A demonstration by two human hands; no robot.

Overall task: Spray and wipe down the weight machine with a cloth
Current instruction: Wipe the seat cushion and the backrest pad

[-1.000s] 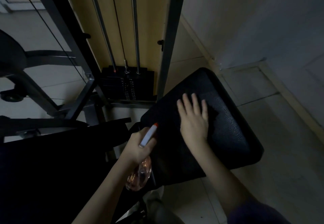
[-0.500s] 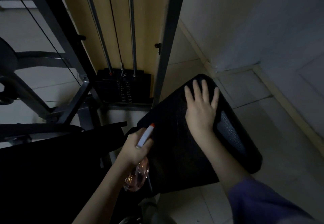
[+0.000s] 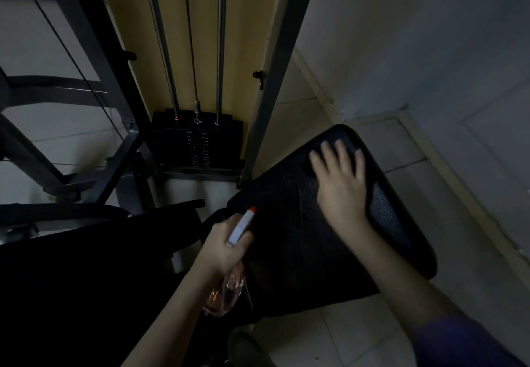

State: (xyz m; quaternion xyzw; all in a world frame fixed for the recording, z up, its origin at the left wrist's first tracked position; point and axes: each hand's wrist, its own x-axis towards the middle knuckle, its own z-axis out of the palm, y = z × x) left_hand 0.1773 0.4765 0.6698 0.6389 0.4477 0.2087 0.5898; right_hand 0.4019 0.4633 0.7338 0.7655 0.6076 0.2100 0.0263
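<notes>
Right of centre in the frame, the right hand (image 3: 341,191) lies flat, fingers spread, on the dark cloth (image 3: 286,223) covering the seat pad (image 3: 385,220). Over the last second it has slid from the pad's middle to its upper end, towards the weight stack (image 3: 198,143). Lower centre, the left hand (image 3: 226,249) keeps its fingers curled round the spray bottle (image 3: 226,295). Wiping seems under way, and the frame likely remains to be done.

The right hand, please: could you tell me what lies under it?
What looks like a dark cloth lies under the right hand, spread over the black seat pad. The pad beneath hand and cloth is covered.
</notes>
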